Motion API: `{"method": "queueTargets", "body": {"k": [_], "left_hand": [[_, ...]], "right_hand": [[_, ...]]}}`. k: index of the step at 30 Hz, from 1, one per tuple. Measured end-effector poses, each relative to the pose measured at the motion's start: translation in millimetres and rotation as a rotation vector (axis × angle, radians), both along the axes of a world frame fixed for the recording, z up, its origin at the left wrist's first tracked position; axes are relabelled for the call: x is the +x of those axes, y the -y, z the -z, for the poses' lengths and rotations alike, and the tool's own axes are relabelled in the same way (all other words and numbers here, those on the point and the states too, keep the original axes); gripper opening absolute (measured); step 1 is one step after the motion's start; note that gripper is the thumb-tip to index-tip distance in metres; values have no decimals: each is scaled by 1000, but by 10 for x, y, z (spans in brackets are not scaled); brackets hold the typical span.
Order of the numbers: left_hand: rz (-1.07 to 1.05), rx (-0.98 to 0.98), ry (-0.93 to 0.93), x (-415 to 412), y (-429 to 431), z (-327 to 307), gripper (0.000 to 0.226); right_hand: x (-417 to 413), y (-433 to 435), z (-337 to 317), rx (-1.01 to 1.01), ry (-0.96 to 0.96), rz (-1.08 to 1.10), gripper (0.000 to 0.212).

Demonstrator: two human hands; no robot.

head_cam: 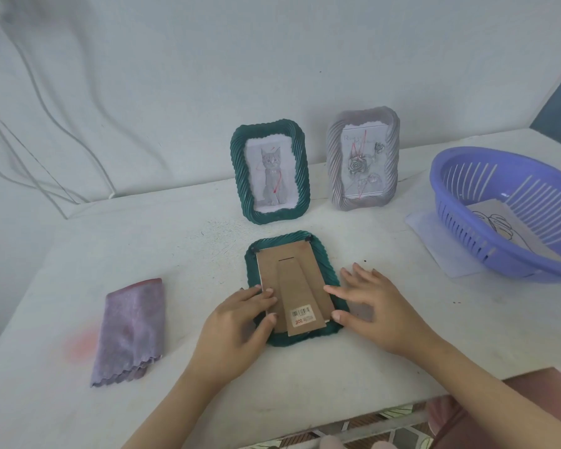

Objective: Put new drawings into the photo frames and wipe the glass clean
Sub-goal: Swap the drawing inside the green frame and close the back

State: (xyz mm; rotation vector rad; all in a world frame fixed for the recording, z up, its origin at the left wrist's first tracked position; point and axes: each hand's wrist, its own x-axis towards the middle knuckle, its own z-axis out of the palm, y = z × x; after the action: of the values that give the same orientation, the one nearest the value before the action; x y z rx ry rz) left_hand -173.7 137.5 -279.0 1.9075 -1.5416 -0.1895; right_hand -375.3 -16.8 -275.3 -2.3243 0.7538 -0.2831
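The green frame (282, 237) lies face down on the desk (175, 254), long axis pointing away, between left hand (237, 322) and right hand (376, 306). Both grips are wide, fingers flat against its cardboard back (272, 270), holding nothing.

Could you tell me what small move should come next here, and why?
Probably swing the black tabs clear of the cardboard backing: the green frame lies face down, left hand and right hand merely rest on the backing, which likely must come out.
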Motion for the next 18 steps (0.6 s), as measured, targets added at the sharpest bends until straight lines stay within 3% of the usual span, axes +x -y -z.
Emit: {"method": "queueTargets", "body": {"k": [3, 9, 11, 13, 15, 18], "left_hand": [[-47, -36, -51, -93, 40, -65, 45], [-118, 22, -14, -255, 272, -280, 56], [-206, 87, -18, -346, 382, -451, 61], [-303, 169, 102, -425, 466, -657, 62], [-320, 234, 226, -468, 502, -852, 55], [-313, 201, 209, -425, 486, -1012, 37]], "right_hand": [[19, -39, -50, 142, 141, 81, 41], [116, -119, -216, 618, 471, 248, 27], [166, -139, -279, 728, 565, 221, 40], [223, -175, -363, 830, 638, 202, 40], [282, -223, -433, 869, 651, 165, 42], [341, -242, -420, 821, 636, 119, 51]]}}
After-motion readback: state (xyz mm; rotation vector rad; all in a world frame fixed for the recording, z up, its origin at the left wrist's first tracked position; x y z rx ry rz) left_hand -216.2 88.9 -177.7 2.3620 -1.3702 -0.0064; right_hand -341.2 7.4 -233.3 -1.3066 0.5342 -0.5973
